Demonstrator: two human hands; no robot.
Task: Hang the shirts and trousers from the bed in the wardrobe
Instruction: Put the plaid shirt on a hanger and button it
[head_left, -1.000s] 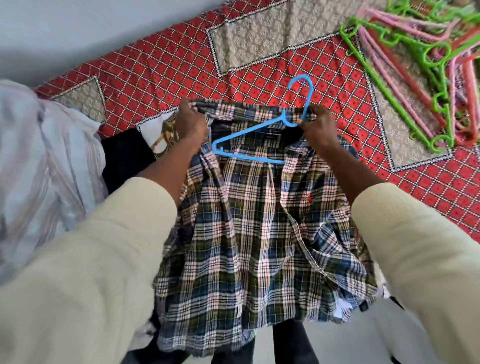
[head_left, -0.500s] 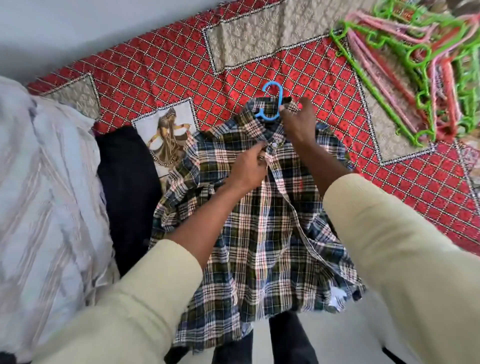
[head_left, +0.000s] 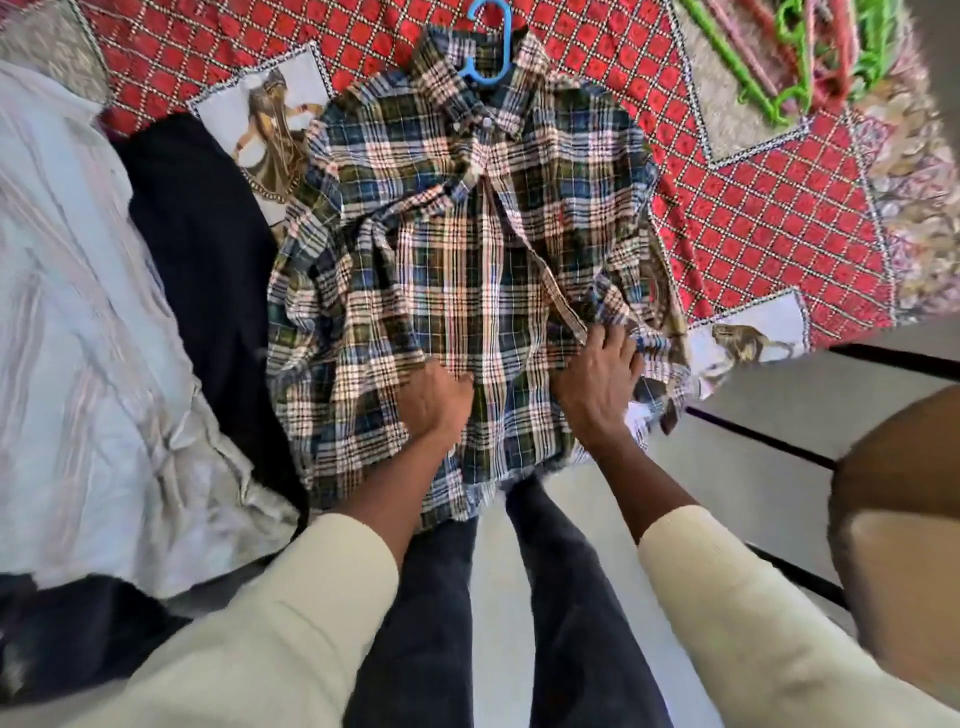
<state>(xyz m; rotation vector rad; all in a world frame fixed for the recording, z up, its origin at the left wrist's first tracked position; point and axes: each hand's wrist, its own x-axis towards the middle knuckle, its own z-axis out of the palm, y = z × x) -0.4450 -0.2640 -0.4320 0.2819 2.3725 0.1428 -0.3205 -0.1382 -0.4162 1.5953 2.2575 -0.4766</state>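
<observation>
Counts, left to right with the plaid shirt (head_left: 467, 270) as landmark: one pale striped garment (head_left: 78, 322) far left of it, one black garment (head_left: 208, 270) just left, touching the shirt's left edge and lying partly over the pale one's edge; a second dark patch (head_left: 67, 634) sits lower left, can't tell if it's the same piece. One plaid shirt, front up, flat on the red patterned bedcover (head_left: 753, 228), hem hanging off the near bed edge. One blue hanger (head_left: 488, 47) inside the shirt, only hook and neck visible, sticking out of the collar at the shirt's top. Right and above the shirt: a loose pile of hangers (head_left: 810, 57), green and pink, tangled; count not readable, at least two green. Two printed figure patches on the cover: one (head_left: 270, 135) at the shirt's upper left, partly hidden by shirt and black garment, one (head_left: 748, 338) at its lower right. Hands: left hand (head_left: 436, 400) low on the shirt front, left of the button strip, fingers curled down into the cloth, bunching it. Right hand (head_left: 602, 379) right of the strip, thumb and fingers closed on the front panel's edge, pinching it. Both cream sleeves (head_left: 727, 597) below the shirt; dark trouser legs (head_left: 571, 597) between them, over a pale floor (head_left: 753, 441). Brown blurred object (head_left: 898, 457) at far lower right, can't identify. No containers in view; wardrobe not in frame.
</observation>
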